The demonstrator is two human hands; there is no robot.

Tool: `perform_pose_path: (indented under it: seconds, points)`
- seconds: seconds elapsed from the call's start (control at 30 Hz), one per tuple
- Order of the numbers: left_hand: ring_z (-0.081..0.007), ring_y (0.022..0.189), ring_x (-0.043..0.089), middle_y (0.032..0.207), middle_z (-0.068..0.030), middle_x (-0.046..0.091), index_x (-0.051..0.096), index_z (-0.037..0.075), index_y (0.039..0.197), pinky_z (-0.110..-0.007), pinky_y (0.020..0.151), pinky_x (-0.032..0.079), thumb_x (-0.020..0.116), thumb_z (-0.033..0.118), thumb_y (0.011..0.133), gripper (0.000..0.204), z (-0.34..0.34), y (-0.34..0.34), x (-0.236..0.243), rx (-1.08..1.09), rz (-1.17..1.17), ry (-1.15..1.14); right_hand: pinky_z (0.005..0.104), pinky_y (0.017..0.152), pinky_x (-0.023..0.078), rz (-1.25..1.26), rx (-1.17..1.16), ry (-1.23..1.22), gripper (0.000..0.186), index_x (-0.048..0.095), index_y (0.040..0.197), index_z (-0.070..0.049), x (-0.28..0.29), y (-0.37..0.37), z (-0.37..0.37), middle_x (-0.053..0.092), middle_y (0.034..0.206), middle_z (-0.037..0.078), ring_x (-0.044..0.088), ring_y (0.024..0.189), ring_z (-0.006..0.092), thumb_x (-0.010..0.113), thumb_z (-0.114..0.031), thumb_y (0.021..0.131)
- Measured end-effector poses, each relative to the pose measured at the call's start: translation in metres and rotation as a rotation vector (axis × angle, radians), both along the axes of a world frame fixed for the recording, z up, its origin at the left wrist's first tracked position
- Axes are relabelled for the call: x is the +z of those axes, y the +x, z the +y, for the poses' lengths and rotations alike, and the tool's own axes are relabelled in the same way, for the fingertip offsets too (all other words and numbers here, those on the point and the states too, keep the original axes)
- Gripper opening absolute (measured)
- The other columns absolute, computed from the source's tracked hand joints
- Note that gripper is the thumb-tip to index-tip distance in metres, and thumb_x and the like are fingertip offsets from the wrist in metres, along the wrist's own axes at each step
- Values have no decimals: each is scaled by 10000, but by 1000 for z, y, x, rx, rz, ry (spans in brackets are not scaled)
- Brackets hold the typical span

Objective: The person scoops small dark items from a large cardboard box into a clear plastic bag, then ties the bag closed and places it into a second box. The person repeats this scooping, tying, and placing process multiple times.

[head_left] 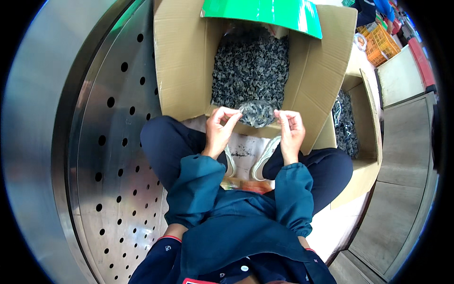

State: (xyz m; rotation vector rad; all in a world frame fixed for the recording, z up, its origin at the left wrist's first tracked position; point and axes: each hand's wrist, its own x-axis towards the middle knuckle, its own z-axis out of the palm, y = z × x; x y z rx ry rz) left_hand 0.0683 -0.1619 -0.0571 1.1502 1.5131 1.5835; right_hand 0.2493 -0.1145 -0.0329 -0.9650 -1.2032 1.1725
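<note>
Between my hands is a small clear plastic bag (257, 114) with dark, curled dried pieces in it that look like dried black fungus. My left hand (219, 131) pinches the bag's left corner between thumb and fingers. At the opposite corner my right hand (292, 132) pinches it the same way. Just beyond the bag, a large open cardboard box (326, 59) holds a big heap of loose dried black fungus (250, 66). The bag hangs at the box's near edge, overlapping the heap in view.
To the right, a smaller cardboard box (371, 113) holds packed clear bags (346, 125) of the same dark pieces. A perforated metal panel (113, 156) curves along my left. Far right stand an orange crate (379, 45) and another person (366, 12). A green flap (265, 12) overhangs the big box.
</note>
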Motion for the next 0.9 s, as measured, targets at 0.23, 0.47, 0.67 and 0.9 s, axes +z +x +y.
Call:
perform_pose_path:
  seconds: [0.23,0.47,0.67,0.9]
  points:
    - [-89,771,578,853,-52,626,575,5,884,-215,740,454,607,44,836,70,3,-2,-47,-103,-329,-15,205,695,454,20,-31,-156,48,540,860,-21,-60,2,4,617,811,35,570,753,74,562,-62,872]
    - [-32,631,495,707,14,566,544,42,789,-171,590,399,633,90,829,109,5,0,-63,-5,-232,-98,181,621,423,-28,-43,-162,80,532,841,-34,-77,0,3,564,729,-7,514,664,46,597,-80,855]
    - [-24,549,442,648,36,494,481,69,744,-177,497,371,612,121,848,175,8,9,-63,131,-141,-139,177,610,414,29,-113,-225,103,517,827,-47,-91,-1,1,557,723,-5,500,643,45,590,-109,867]
    - [-36,559,462,679,32,438,416,79,791,-186,510,406,539,92,885,156,5,4,-75,157,-14,-197,187,560,402,-65,-96,-316,139,507,805,-33,-100,-1,-6,538,683,-7,489,599,49,599,-122,857]
